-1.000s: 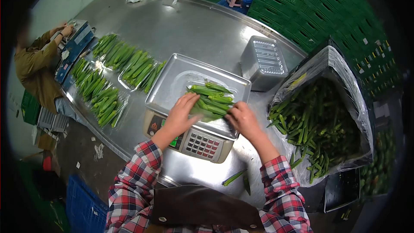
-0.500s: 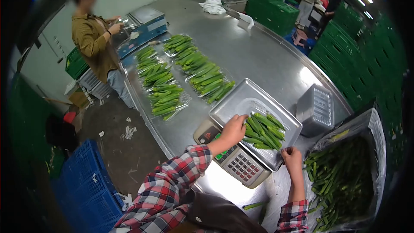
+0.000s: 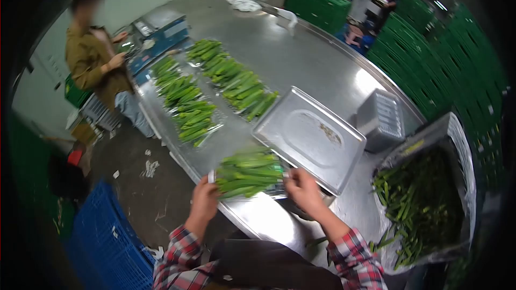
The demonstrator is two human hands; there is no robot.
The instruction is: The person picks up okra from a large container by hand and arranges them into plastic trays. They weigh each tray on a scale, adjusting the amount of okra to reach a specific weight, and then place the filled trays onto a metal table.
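Observation:
A clear plastic tray of okra (image 3: 248,174) hangs level above the table's near edge, slightly blurred. My left hand (image 3: 204,200) grips its left end, and my right hand (image 3: 305,192) is closed on the right end. Beyond my right hand lies the bare metal pan (image 3: 306,129) of the weighing scale, with a brown smudge on it. The scale's keypad is mostly hidden behind the tray and my right hand. Two rows of filled okra trays, the left row (image 3: 185,99) and the right row (image 3: 234,78), stretch across the steel table.
A lined crate of loose okra (image 3: 414,204) stands at my right, beside a stack of clear trays (image 3: 381,118). At the far left a person (image 3: 94,59) works at a blue machine (image 3: 161,43). Blue crates (image 3: 110,236) stand on the floor; green crates (image 3: 430,70) rise behind.
The okra tray has come off the scale pan and moved left toward me, held in both hands. My left hand has shifted to its left end. The whole view has turned slightly.

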